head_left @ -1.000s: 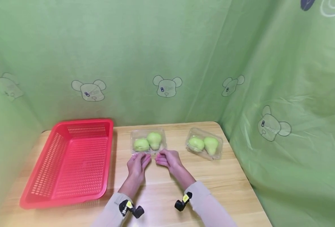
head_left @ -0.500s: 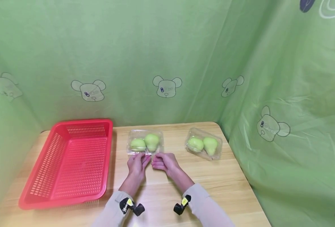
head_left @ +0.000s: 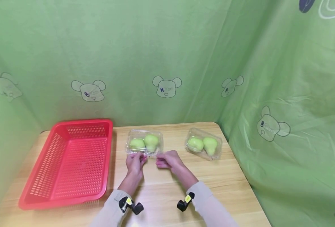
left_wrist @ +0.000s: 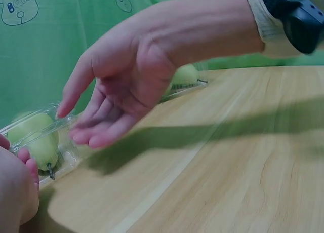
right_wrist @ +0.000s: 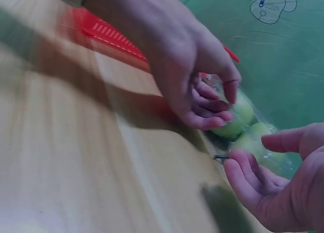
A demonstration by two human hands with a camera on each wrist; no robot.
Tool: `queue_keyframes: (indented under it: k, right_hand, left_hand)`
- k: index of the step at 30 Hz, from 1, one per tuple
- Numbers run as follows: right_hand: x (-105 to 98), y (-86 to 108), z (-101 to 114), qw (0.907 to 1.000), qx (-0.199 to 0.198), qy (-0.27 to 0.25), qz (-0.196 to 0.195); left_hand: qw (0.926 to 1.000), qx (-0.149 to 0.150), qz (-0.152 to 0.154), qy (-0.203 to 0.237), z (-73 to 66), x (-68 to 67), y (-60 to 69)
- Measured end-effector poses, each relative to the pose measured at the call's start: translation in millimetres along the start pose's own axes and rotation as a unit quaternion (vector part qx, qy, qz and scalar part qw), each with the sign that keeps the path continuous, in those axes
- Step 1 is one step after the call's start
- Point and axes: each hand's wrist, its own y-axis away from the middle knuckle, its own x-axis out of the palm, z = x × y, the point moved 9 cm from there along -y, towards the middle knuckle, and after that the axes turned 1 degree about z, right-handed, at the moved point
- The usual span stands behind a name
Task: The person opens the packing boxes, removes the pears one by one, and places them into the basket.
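Note:
A clear plastic fruit container (head_left: 130, 135) with two green pears (head_left: 151, 142) lies in the middle of the table in the head view. At its front edge, my left hand (head_left: 134, 162) grips the near rim between thumb and bent fingers. My right hand (head_left: 168, 159) is at the container's front right corner. In the left wrist view, the thumb and fingers of the right hand (left_wrist: 126, 76) stand apart beside the plastic edge. A dark pear stem (right_wrist: 220, 157) shows by the right fingertips in the right wrist view. Whether the lid is fastened is unclear.
To the left stands a red perforated basket (head_left: 109, 157) with nothing in it. Farther right lies a second clear container (head_left: 218, 154) holding two pears (head_left: 196, 144). Green curtains (head_left: 167, 47) hang behind the wooden table (head_left: 227, 179) and along its sides.
The middle container has shifted slightly left. My right hand first came closer to the left hand, then drew back a little to the right. The basket and second container stay where they were.

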Motion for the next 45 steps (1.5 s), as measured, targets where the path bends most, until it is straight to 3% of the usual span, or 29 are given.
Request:
queue_keyframes:
  k: [8, 20, 45]
  right_hand:
    - [-15.6, -4.2, 14.6, 0.9991, -0.019, 0.014, -0.036]
    - [-28.2, -10.5, 25.3, 0.9950, -0.047, 0.021, -0.086]
    - [-28.8, -14.5, 31.9, 0.9943, -0.037, -0.071, -0.071]
  left_hand:
    - [0.9999, 0.010, -0.006, 0.000, -3.8, -2.4, -1.4]
    - [0.9998, 0.017, 0.010, 0.000, -5.3, 0.8, -2.0]
    - [0.9996, 0.014, 0.002, -0.026, -5.7, -3.1, -3.6]
